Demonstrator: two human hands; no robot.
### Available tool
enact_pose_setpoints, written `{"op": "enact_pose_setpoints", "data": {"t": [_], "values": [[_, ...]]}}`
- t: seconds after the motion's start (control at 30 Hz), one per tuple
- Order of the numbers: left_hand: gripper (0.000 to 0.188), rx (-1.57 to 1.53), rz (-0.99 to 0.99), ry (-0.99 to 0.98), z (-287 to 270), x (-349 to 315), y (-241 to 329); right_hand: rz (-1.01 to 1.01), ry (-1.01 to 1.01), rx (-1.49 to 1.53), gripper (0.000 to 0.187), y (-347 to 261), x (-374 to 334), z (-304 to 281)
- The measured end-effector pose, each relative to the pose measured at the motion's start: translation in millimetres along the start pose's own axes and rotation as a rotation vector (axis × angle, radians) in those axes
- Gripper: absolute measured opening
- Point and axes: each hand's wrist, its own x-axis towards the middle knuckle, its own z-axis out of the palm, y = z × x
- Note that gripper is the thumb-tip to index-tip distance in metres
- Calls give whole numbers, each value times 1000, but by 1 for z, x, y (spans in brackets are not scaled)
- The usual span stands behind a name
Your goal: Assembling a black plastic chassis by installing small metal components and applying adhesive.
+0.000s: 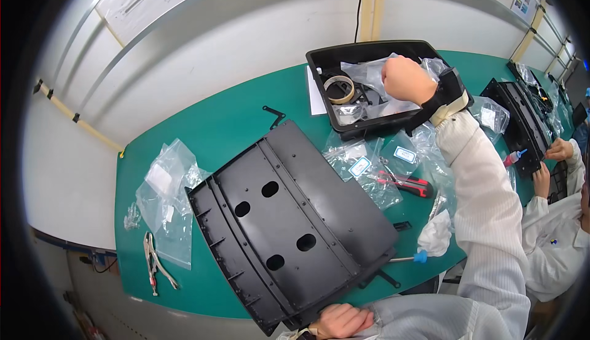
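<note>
– Light, from where you're standing?
– Bright, white, looks overhead. Soft grey shadows on the white wall (246, 51). Floor (130, 310) at lower left is dim.
– Glare?
– Dull sheen on the black panel (326, 195), sharp glints on the clear bag (179, 217).
– Blur?
– Middle's crisp, far right edge softer.
– Distortion?
– Heavy fisheye: table (236, 119) edge bows, all four corners drop to black.

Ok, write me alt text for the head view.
A person's right hand is over a black bin holding clear plastic bags, while the left hand is at the near edge of a large black panel with four oval holes on a green table. Pliers lie left of the panel; a co-worker's hands show at right.
</note>
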Motion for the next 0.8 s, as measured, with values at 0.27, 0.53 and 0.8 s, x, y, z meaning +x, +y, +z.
{"op": "enact_pose_setpoints", "data": {"t": [0.27,0.53,0.8], "values": [[10,11,123,73,-13,6,-10,223,271,54,19,16,24,38],[12,8,-4,27,-14,-4,-8,367,414,564,29,-2,-15,-58],[11,-224,-103,99,-19,-3,-1,76,220,1375,27,-47,-129,-169]]}}
